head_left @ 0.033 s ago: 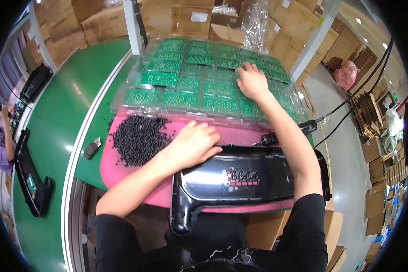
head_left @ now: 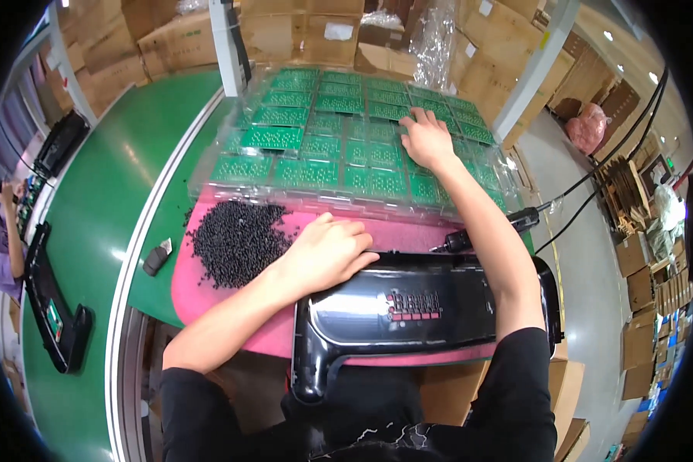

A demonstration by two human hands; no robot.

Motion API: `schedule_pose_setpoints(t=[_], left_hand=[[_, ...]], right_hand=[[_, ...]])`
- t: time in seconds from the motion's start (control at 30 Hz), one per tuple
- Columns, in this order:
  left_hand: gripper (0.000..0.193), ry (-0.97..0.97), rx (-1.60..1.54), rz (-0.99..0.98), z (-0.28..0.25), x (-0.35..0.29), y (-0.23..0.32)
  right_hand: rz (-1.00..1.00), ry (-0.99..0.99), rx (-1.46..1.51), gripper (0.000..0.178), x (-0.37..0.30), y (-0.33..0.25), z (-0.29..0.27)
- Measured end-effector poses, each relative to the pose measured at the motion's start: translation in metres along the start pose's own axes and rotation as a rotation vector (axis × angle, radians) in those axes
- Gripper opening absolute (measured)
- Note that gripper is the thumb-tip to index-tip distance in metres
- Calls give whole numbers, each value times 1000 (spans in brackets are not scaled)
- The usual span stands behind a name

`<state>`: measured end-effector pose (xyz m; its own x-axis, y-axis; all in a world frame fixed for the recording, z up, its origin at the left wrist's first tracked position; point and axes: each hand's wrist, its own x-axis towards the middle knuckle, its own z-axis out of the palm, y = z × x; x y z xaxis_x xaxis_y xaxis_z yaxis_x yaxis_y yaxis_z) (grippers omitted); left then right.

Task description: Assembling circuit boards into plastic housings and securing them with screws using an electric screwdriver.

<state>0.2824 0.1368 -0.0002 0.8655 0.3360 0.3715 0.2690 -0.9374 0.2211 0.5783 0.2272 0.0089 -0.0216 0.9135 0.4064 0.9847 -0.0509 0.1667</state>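
My left hand (head_left: 329,250) lies at the far left rim of a glossy black plastic housing (head_left: 362,308), its fingers curled over the edge and its thumb along the rim. The housing lies hollow side up and has a group of small rectangular openings. Farther off, my right hand (head_left: 428,138) reaches down among green circuit boards (head_left: 308,171) set in clear plastic trays (head_left: 246,190). Its fingers are bent and closed, with the tips hidden, so whether they grip a board does not show. A pile of small black screws (head_left: 239,242) sits left of my left hand.
Under the housing is a pink mat (head_left: 200,300). A black electric screwdriver (head_left: 493,229) with a cable lies beneath my right forearm. On the green bench to the left are a small dark object (head_left: 157,258) and another black housing (head_left: 54,316). A co-worker's arm (head_left: 11,231) shows far left.
The whole scene sits very slightly lower in the picture. Both hands keep nearly the same places and poses.
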Motion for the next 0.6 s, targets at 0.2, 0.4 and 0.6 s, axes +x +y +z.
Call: schedule_pose_setpoints(t=[0.2, 0.4, 0.6], left_hand=[[26, 122, 39, 28, -10, -3, -7], [34, 329, -163, -129, -24, 1, -6], [65, 480, -966, -237, -24, -4, 22]], right_hand=[[-130, 25, -98, 47, 15, 2, 12], [-177, 261, 528, 51, -25, -21, -65], [-89, -204, 1671, 54, -145, -67, -155]])
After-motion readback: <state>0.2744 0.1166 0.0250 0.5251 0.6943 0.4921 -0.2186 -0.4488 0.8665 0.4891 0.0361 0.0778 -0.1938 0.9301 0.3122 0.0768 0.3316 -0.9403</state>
